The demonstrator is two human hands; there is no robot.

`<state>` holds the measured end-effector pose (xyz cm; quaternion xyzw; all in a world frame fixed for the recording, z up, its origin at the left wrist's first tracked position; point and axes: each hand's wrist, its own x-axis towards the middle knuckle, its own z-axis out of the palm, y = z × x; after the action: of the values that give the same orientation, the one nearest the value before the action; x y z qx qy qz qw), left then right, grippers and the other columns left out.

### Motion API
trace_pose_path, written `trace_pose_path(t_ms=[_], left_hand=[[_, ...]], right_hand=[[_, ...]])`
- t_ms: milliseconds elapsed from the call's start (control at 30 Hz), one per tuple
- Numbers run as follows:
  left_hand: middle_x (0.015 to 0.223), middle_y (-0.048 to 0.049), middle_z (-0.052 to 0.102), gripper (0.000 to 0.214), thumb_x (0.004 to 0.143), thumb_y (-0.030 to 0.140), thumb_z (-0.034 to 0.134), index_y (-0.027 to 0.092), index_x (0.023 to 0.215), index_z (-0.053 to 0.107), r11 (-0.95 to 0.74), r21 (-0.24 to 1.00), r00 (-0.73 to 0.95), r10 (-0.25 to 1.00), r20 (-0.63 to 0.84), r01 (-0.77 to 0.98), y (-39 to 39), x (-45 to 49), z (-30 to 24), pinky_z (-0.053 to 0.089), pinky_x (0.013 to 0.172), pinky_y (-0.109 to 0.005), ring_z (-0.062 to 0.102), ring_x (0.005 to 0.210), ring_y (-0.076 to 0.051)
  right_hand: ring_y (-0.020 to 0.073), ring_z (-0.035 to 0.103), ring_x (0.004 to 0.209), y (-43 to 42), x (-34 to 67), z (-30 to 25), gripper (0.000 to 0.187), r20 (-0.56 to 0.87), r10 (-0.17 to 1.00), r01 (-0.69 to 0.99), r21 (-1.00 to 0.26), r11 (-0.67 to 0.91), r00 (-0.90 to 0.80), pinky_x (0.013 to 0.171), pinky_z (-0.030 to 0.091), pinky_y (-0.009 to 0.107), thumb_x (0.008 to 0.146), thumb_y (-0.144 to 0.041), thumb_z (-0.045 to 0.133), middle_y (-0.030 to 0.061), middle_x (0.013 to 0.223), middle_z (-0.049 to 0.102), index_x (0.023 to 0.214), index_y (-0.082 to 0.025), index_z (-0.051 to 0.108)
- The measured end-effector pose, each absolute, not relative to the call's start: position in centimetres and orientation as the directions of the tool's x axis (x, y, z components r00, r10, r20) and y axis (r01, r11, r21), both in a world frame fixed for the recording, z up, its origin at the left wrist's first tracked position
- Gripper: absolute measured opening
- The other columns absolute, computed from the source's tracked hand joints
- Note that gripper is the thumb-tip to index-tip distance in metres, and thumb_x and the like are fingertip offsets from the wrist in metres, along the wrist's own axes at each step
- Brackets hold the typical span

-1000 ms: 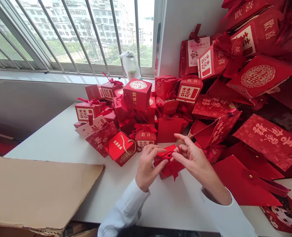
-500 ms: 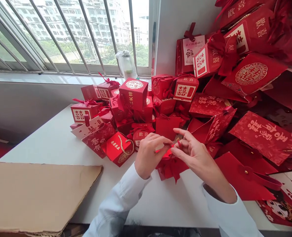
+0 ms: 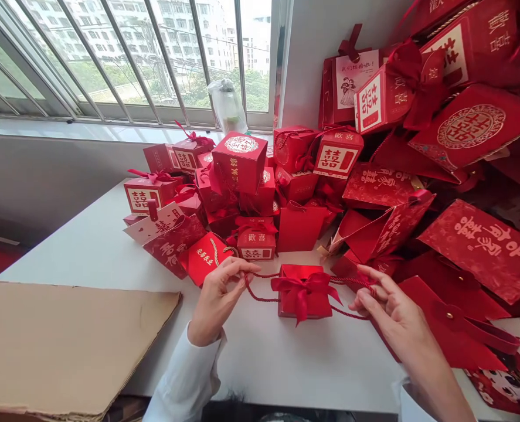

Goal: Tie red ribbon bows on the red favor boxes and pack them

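A small red gift box [image 3: 304,302] with a red ribbon bow [image 3: 304,288] on top sits on the white table in front of me. Red cord loops come out from both its sides. My left hand [image 3: 224,293] pinches the left cord [image 3: 262,299] between thumb and fingers, left of the box. On the other side, my right hand [image 3: 389,302] has its fingers closed on the right cord [image 3: 347,314]. Both cords are stretched outward, and neither hand touches the box itself.
Several red gift boxes [image 3: 240,161] are piled at the back against the wall. Red bags and flat envelopes [image 3: 479,246] heap up on the right. A cardboard sheet [image 3: 66,346] covers the front left. Behind is a barred window with a plastic-wrapped cup [image 3: 228,108] on its sill.
My hands were close together over the box; now they have moved apart to left and right, drawing the cords out. The box and its bow have come into full view.
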<state>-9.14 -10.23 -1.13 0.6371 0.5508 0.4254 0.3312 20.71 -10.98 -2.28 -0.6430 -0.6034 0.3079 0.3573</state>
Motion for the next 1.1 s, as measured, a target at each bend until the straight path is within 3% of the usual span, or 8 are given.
trace_pose_path(t_ms=[100, 267, 367, 500, 567, 767, 933, 1100], left_hand=[[0.095, -0.0062, 0.062, 0.029, 0.087, 0.018, 0.041, 0.02, 0.099, 0.068, -0.096, 0.82, 0.023, 0.995, 0.1, 0.564, -11.4, -10.0, -2.0, 0.046, 0.072, -0.028, 0.059, 0.086, -0.018], [0.115, -0.0077, 0.06, 0.032, 0.091, 0.02, 0.039, 0.021, 0.114, 0.06, -0.104, 0.776, -0.009, 0.99, 0.14, 0.622, -11.8, -9.8, -2.2, 0.044, 0.09, -0.034, 0.056, 0.107, -0.021], [0.134, -0.0087, 0.051, 0.045, 0.089, 0.039, 0.052, 0.025, 0.131, 0.047, -0.194, 0.872, 0.158, 0.978, 0.136, 0.449, -10.9, -9.0, -3.1, 0.041, 0.101, -0.036, 0.047, 0.124, -0.024], [0.151, -0.0116, 0.029, 0.107, 0.058, 0.057, 0.078, 0.027, 0.146, 0.025, -0.214, 0.933, 0.372, 0.923, 0.096, 0.29, -9.7, -7.9, -5.5, 0.032, 0.111, -0.043, 0.028, 0.139, -0.032], [0.152, -0.0138, 0.026, 0.122, 0.052, 0.057, 0.082, 0.026, 0.149, 0.015, -0.215, 0.935, 0.401, 0.912, 0.089, 0.282, -9.3, -7.5, -6.5, 0.028, 0.113, -0.046, 0.027, 0.139, -0.033], [0.14, -0.014, 0.041, 0.122, 0.052, 0.048, 0.085, 0.026, 0.149, 0.015, -0.204, 0.919, 0.352, 0.933, 0.077, 0.337, -8.5, -6.2, -7.4, 0.034, 0.108, -0.047, 0.041, 0.129, -0.034], [0.145, -0.0163, 0.03, 0.128, 0.049, 0.048, 0.086, 0.026, 0.15, 0.011, -0.193, 0.879, 0.388, 0.922, 0.01, 0.437, -9.0, -6.4, -6.7, 0.031, 0.11, -0.05, 0.031, 0.135, -0.036], [0.151, -0.0181, 0.017, 0.131, 0.054, 0.056, 0.081, 0.025, 0.15, -0.001, -0.325, 0.749, 0.418, 0.906, 0.071, 0.577, -10.6, -6.4, -2.6, 0.027, 0.112, -0.053, 0.017, 0.14, -0.038]], right_hand=[[0.023, 0.069, 0.075, -12.1, 21.3, -4.9, 0.046, -0.003, 0.989, 0.728, -0.676, -0.112, 0.15, 0.067, 0.054, 0.034, 0.086, -0.047, 0.042, 0.0052, 0.082, 0.07, 0.122, -0.022, 0.055], [0.0283, 0.061, 0.105, -12.6, 20.5, -7.1, 0.045, 0.201, 0.976, 0.839, -0.543, 0.041, 0.082, 0.082, 0.053, 0.042, 0.088, -0.04, 0.031, 0.0116, 0.118, 0.061, 0.114, -0.02, 0.062], [0.0237, 0.054, 0.118, -12.0, 19.6, -7.2, 0.042, 0.217, 0.976, 0.756, -0.636, 0.158, -0.021, 0.095, 0.048, 0.039, 0.089, -0.031, 0.034, 0.0066, 0.129, 0.056, 0.124, -0.023, 0.057], [0.0199, 0.048, 0.126, -11.3, 18.9, -8.3, 0.044, 0.119, 0.987, 0.526, -0.836, 0.157, -0.105, 0.103, 0.043, 0.035, 0.089, -0.024, 0.041, 0.0028, 0.135, 0.053, 0.132, -0.029, 0.052], [0.0204, 0.048, 0.127, -11.2, 18.7, -9.2, 0.045, 0.071, 0.989, 0.364, -0.924, 0.115, -0.131, 0.102, 0.044, 0.034, 0.089, -0.023, 0.044, 0.0044, 0.136, 0.052, 0.134, -0.029, 0.05], [0.0231, 0.054, 0.12, -11.0, 18.1, -10.7, 0.044, -0.02, 0.984, 0.036, -0.999, -0.014, -0.177, 0.097, 0.047, 0.033, 0.086, -0.027, 0.057, 0.0091, 0.131, 0.057, 0.129, -0.026, 0.055], [0.0233, 0.063, 0.105, -10.2, 18.0, -11.9, 0.044, -0.042, 0.999, -0.069, -0.997, -0.043, -0.023, 0.085, 0.054, 0.03, 0.075, -0.036, 0.069, 0.0104, 0.12, 0.064, 0.117, -0.025, 0.061], [0.0212, 0.067, 0.084, -9.3, 19.1, -13.9, 0.041, -0.007, 0.978, -0.013, -1.0, -0.005, 0.207, 0.074, 0.055, 0.028, 0.069, -0.041, 0.072, 0.0083, 0.09, 0.071, 0.102, -0.019, 0.065]])
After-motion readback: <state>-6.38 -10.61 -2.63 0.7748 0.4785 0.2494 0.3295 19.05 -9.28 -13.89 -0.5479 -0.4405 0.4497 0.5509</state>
